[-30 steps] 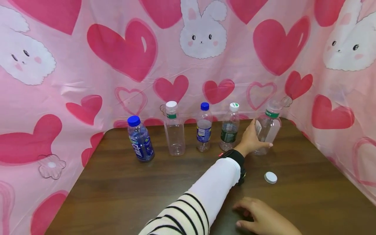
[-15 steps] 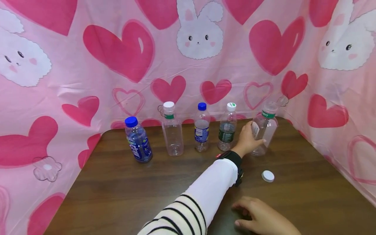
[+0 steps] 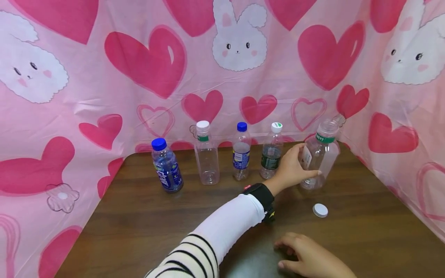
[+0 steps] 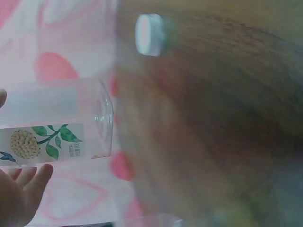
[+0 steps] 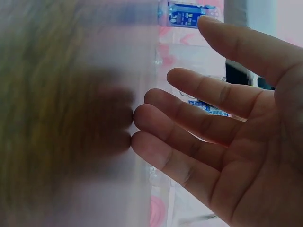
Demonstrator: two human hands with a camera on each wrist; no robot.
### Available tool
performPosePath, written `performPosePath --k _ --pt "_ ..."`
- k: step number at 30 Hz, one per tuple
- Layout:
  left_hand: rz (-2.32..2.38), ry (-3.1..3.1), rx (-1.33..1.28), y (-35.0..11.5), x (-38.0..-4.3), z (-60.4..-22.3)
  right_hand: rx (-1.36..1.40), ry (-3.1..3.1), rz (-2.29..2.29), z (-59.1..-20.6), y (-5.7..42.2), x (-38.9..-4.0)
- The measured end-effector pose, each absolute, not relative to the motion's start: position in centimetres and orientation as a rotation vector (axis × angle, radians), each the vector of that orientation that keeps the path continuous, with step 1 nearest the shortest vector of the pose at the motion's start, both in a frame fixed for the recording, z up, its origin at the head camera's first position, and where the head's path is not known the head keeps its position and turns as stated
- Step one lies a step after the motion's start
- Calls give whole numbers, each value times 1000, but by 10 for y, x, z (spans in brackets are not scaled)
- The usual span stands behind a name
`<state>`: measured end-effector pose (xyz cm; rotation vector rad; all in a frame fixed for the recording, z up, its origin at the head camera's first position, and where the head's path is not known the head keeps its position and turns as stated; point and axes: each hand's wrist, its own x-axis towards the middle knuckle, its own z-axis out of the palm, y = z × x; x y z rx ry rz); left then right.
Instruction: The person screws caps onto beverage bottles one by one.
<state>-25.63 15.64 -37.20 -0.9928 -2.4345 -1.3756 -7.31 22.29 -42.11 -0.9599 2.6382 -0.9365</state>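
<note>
My left hand [image 3: 290,166] grips a clear plastic bottle [image 3: 325,160] at the right, thumb on the near side. The bottle has a green neck band and an uncapped mouth. In the left wrist view its flower-printed label [image 4: 42,143] shows, and its base appears just off the tabletop. A white cap [image 3: 320,210] lies on the table in front of it. At the lower right my right hand [image 3: 309,255] holds nothing; its fingers [image 5: 156,150] are loosely extended, with fingertips at the tabletop in the right wrist view.
Several capped bottles stand along the back of the brown table [image 3: 139,231]: a blue-labelled bottle [image 3: 168,172], a tall clear bottle [image 3: 207,164], a small blue-capped bottle [image 3: 241,156] and a green-labelled bottle [image 3: 271,156]. A pink heart-and-rabbit curtain [image 3: 250,85] encloses the table.
The left hand has brought the uncapped bottle slightly nearer to me and to the right, and its forearm has swung left. The right hand and the cap have stayed in place.
</note>
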Motion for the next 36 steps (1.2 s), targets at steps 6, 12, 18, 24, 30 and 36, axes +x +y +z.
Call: performPosePath --k 6,12,18,24,30,36 --pt "-1490 -2298 -1124 119 -230 -342 -863 2592 -930 -415 228 -73" --pt "-1636 -2249 -1241 75 -207 -333 -963 2677 -901 -415 230 -77" --pt "-1639 -2240 -1293 37 -188 -338 -1011 2750 -858 -418 232 -76" --pt "-1707 -2217 -1337 -5 -163 -347 -1060 2731 -923 -418 236 -77" --pt "-1777 -2279 -1310 -41 -135 -362 -1018 2786 -853 -409 239 -79" --pt "-1779 -2422 -1253 -71 -109 -373 -978 2776 -808 -406 238 -79"
